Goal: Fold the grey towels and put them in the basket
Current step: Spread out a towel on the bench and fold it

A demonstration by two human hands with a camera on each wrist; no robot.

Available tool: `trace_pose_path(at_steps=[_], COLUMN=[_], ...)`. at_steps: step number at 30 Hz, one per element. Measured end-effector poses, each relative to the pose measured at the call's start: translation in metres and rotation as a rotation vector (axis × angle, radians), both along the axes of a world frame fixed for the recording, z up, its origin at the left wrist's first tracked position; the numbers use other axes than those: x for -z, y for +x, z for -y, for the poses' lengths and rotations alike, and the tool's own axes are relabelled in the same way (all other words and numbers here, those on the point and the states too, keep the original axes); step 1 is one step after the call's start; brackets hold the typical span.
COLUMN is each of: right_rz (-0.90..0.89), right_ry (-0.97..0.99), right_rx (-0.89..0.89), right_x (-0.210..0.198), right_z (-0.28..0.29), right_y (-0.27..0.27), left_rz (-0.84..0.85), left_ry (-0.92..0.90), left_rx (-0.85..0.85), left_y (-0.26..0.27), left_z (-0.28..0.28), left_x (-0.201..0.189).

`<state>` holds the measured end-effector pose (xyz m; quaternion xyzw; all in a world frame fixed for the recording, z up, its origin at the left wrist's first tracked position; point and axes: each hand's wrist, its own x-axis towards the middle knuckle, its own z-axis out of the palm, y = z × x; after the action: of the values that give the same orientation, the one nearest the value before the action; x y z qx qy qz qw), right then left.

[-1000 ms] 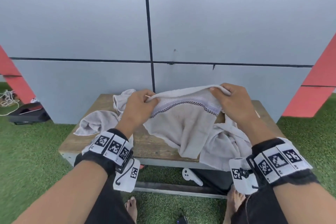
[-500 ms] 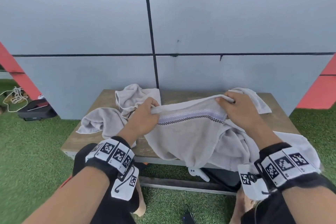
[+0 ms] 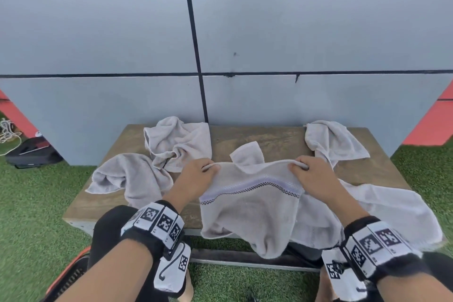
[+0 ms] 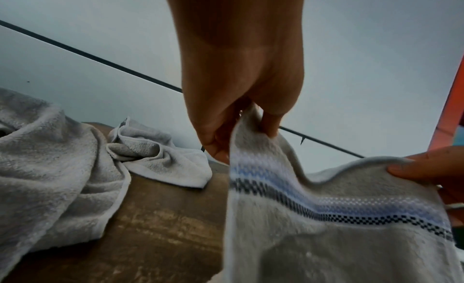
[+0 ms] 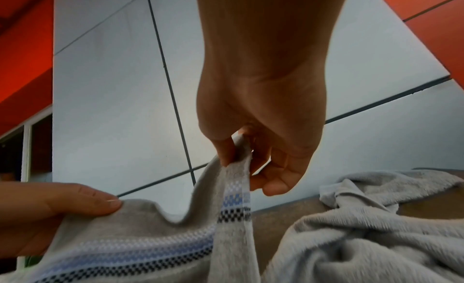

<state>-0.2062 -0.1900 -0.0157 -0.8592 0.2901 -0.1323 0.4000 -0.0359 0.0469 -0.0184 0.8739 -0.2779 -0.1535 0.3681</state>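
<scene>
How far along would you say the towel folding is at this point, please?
Early. Nothing looks folded yet. In hand: the left hand and right hand pinch the top edge of the striped towel, spread over the bench. Left: crumpled towels at both ends; no basket clearly in view.

No readable text, brand or number in any view.
Only signs: black-and-white square code markers on the wristbands — left wristband (image 3: pixel 157 222) just behind the left hand (image 3: pixel 195 176), right wristband (image 3: pixel 372 244) behind the right hand (image 3: pixel 312 174) — plus one on a white tag hanging below each band. Patterns only, no legible characters.
</scene>
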Motion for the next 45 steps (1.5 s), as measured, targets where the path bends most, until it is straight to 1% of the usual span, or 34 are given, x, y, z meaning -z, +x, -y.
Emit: trace_pose_path(at_steps=[3, 6, 7, 8, 10, 12, 15, 17, 19, 21, 22, 24, 27, 31, 33, 36, 38, 39, 42, 45], right_rz=[-0.162, -0.278, -0.326, -0.391, -0.494, -0.449, -0.369, -0.244, -0.069, 0.034, 0.052, 0.081, 0.15, 0.279, 0.265, 0.161, 0.139, 0.129, 0.042, -0.001], right_ry=[0.007, 0.028, -0.009, -0.096, -0.25, -0.237, -0.215, -0.151, -0.045, 0.013, 0.008, -0.039, -0.153, -0.343, -0.46, -0.546, -0.522, -0.502, -0.433, -0.405], right_rx=[-0.154, -0.243, -0.267, -0.287, -0.297, -0.314, -0.346, -0.361, -0.366, -0.364, -0.364, -0.375, -0.359, -0.264, -0.188, 0.0, 0.143, 0.193, 0.218, 0.227], right_x=[0.017, 0.04, 0.049, 0.056, 0.068, 0.074, 0.074, 0.07, 0.062, 0.05, 0.045, 0.027, -0.01, -0.07, -0.091, -0.108, -0.112, -0.111, -0.106, -0.101], right_z=[-0.012, -0.026, -0.031, -0.036, -0.049, -0.06, -0.068, -0.064, -0.058, -0.047, -0.038, -0.016, 0.018, 0.063, 0.089, 0.124, 0.143, 0.15, 0.162, 0.162], right_y=[0.003, 0.007, 0.009, 0.01, 0.015, 0.021, 0.028, 0.03, 0.034, 0.041, 0.047, 0.066, 0.107, 0.172, 0.196, 0.209, 0.206, 0.203, 0.197, 0.196], left_rz=[-0.086, -0.129, -0.125, -0.115, -0.096, -0.097, -0.128, -0.144, -0.193, -0.245, -0.228, -0.137, 0.051, 0.404, 0.533, 0.566, 0.562, 0.548, 0.492, 0.46], left_ry=[0.172, 0.324, 0.347, 0.357, 0.311, 0.253, 0.228, 0.151, 0.048, -0.044, -0.053, -0.036, -0.067, -0.132, -0.103, -0.03, -0.036, -0.038, 0.011, 0.05], left_rx=[0.167, 0.238, 0.259, 0.288, 0.343, 0.396, 0.464, 0.453, 0.432, 0.437, 0.452, 0.464, 0.414, 0.286, 0.214, 0.018, -0.121, -0.164, -0.186, -0.194], left_y=[-0.004, -0.016, -0.02, -0.025, -0.03, -0.031, -0.027, -0.024, -0.02, -0.012, -0.006, 0.013, 0.053, 0.108, 0.133, 0.167, 0.186, 0.193, 0.207, 0.207], left_z=[0.007, 0.012, 0.014, 0.016, 0.021, 0.024, 0.026, 0.026, 0.029, 0.035, 0.041, 0.058, 0.095, 0.151, 0.168, 0.171, 0.163, 0.158, 0.144, 0.141], left_x=[0.024, 0.044, 0.047, 0.049, 0.055, 0.057, 0.056, 0.056, 0.053, 0.042, 0.035, 0.017, -0.017, -0.074, -0.097, -0.115, -0.119, -0.119, -0.116, -0.109])
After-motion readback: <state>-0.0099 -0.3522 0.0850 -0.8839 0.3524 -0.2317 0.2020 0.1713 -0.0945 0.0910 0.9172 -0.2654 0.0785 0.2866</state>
